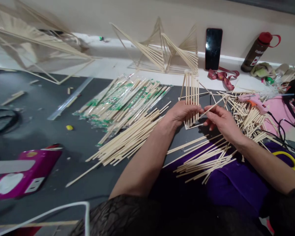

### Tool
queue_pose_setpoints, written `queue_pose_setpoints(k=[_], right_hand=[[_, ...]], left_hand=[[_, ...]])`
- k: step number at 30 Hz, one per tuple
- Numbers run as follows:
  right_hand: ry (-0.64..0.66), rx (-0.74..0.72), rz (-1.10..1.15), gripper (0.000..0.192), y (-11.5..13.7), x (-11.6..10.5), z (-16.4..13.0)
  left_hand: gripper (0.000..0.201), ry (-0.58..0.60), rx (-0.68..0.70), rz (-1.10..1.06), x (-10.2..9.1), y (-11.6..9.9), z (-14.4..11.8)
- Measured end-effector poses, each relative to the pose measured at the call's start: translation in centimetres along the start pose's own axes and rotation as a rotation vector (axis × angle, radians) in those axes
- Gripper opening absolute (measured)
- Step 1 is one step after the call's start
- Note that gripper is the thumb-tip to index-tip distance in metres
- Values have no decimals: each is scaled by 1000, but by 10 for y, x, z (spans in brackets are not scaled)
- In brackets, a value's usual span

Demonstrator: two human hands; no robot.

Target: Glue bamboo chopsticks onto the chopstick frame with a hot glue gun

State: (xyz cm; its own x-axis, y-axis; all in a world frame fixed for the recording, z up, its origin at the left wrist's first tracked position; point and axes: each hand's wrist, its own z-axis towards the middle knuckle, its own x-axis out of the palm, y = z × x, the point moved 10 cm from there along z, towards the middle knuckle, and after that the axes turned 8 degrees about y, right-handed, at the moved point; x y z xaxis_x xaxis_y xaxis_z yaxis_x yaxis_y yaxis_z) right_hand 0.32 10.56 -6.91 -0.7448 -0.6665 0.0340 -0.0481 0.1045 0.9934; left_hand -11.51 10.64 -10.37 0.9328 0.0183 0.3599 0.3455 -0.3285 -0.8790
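My left hand [184, 112] is closed around a small frame of wooden sticks [192, 88], its thumb lying across several parallel sticks. Close beside it, my right hand [220, 119] pinches a single thin wooden stick [214, 107] between thumb and fingertips, one end of it near the frame. Below the hands, loose wooden sticks [206, 160] lie partly on purple cloth [233, 186]. To the right of my right hand spreads a heap of short sticks [248, 119], with a pink glue gun [257, 101] on top.
Wrapped chopsticks [127, 98] and bare sticks [130, 141] lie left of my arm. Stick structures [159, 49] stand against the wall, beside a phone [213, 49] and a red-capped bottle [257, 52]. A ruler [70, 98] and a magenta box [39, 164] lie further left; black cable [282, 131] runs at right.
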Motion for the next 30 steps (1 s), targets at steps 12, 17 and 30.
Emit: queue_pose_setpoints(k=[12,17,30], right_hand=[[18,32,-50,27,-8,3,1],[22,48,-56,26,-10,3,1],[22,61,-48,25,-15,3,0]], left_hand=[[4,37,-46,14,-2,3,-3],[7,-1,-37,69,-4,2,-5],[9,9,-36,-41,-2,6,-2]])
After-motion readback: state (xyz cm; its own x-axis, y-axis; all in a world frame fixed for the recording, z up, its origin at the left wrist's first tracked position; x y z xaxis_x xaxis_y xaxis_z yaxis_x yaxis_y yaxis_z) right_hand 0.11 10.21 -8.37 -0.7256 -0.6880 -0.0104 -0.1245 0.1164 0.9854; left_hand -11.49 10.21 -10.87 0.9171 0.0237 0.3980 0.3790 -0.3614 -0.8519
